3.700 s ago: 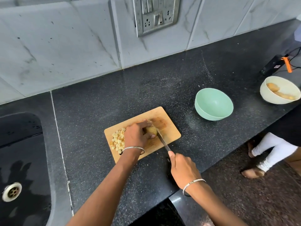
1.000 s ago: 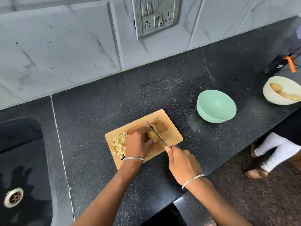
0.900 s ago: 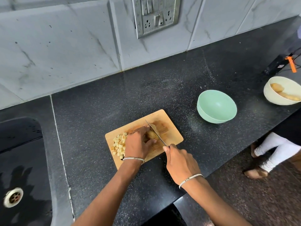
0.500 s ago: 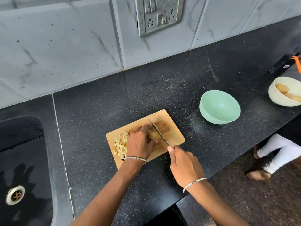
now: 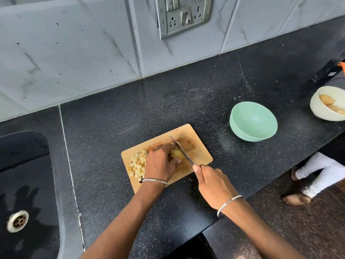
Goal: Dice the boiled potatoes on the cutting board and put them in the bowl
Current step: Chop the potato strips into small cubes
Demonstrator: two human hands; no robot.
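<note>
A wooden cutting board [image 5: 201,152] lies on the black counter. My left hand [image 5: 160,164] presses a boiled potato [image 5: 175,153] down on it, fingers curled over the top. My right hand [image 5: 212,182] grips a knife [image 5: 182,150] whose blade rests across the potato's right side. A heap of diced potato cubes [image 5: 137,165] sits on the board's left part, beside my left wrist. The mint green bowl [image 5: 253,121] stands empty to the right of the board.
A cream bowl [image 5: 324,103] with whole potatoes sits at the far right edge, a black device [image 5: 324,73] behind it. A black sink [image 5: 22,184] is on the left. A socket panel [image 5: 183,14] is on the tiled wall. Someone's feet [image 5: 298,195] stand beyond the counter edge.
The knife blade has kept sliding back and forth across the potato under my left hand. The view has drifted slightly; the pile of cubes and the bowls stay put.
</note>
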